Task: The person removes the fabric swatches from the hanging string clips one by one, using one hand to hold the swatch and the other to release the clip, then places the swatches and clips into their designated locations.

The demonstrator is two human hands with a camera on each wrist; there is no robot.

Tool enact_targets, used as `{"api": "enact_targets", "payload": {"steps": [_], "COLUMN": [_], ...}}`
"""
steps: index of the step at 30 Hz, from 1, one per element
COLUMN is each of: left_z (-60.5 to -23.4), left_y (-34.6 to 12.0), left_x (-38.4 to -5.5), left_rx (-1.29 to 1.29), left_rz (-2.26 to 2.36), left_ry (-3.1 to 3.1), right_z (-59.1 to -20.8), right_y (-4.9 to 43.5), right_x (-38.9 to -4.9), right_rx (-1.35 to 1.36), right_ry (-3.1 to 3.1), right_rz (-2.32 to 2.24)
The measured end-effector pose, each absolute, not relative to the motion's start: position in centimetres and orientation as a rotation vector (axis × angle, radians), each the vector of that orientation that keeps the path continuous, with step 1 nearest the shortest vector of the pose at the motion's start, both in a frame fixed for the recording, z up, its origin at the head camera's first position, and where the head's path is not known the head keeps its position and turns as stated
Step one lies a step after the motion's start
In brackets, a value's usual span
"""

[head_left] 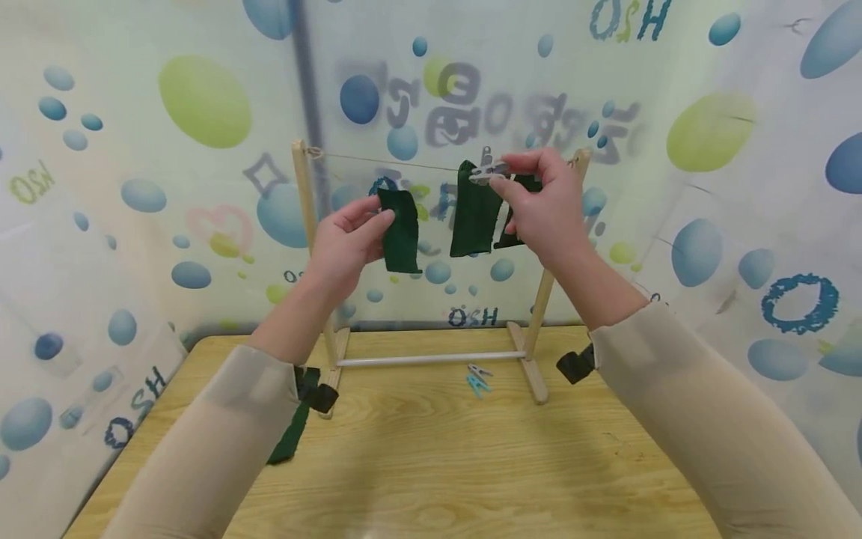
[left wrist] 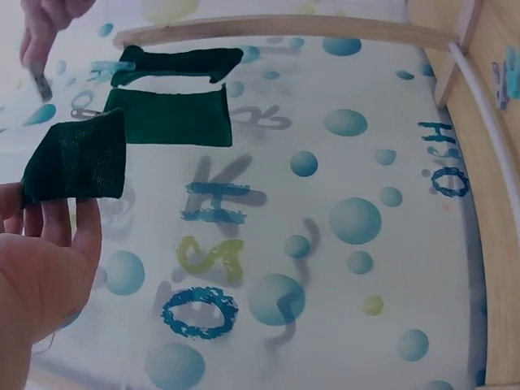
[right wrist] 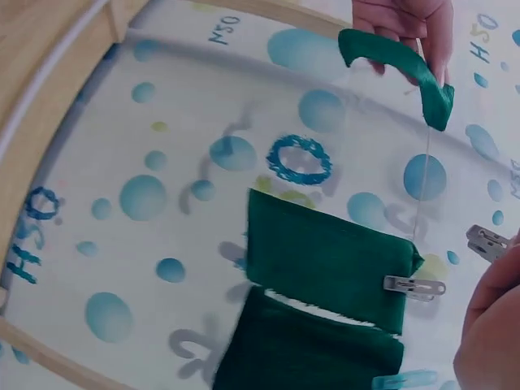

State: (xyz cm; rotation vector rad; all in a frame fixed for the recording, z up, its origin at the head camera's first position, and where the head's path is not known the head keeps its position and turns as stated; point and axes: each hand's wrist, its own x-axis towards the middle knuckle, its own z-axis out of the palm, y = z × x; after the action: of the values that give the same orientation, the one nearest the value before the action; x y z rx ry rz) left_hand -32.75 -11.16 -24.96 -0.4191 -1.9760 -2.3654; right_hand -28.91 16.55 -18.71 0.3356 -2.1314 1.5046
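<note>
Beige sleeves (head_left: 195, 449) slant below the string (head_left: 390, 161), left hand (head_left: 342, 243) pinching green cloth (head_left: 401, 233)—likely light, limp, best edge-held—right hand (head_left: 547, 202) pinching a metal clothespin (right wrist: 488, 243).

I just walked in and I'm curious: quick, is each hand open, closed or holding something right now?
Left hand: closed, holding a dark green cloth piece.
Right hand: closed, pinching a grey clothespin.

Wooden table (head_left: 471, 464) with rack (head_left: 431, 360), pegs (head_left: 477, 385), apparently cloth (head_left: 289, 437)
</note>
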Motion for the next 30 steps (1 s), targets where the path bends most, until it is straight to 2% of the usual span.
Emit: {"api": "enact_targets", "payload": {"steps": [7,22,30], "left_z": [-27.2,-34.6,-38.2], "left_y": [-14.1,-18.0,-19.1], "left_x": [-31.0,-29.3,-28.8], "left_rx": [-0.371,-0.261,-0.228], "left_rz": [-2.366,-2.409,-2.361], "left_ry": [-2.084,-2.243,-2.356], "right_z": [-23.4,-38.9,-43.5], "right_y": [19.7,24.7,25.8], "right_x": [-26.5,-22.9,-21.5], "right_rx": [0.279,-0.076,-0.261], "right_ry": [-2.200,-2.358,-2.411], "right_rz": [1.554,1.721,1.820]}}
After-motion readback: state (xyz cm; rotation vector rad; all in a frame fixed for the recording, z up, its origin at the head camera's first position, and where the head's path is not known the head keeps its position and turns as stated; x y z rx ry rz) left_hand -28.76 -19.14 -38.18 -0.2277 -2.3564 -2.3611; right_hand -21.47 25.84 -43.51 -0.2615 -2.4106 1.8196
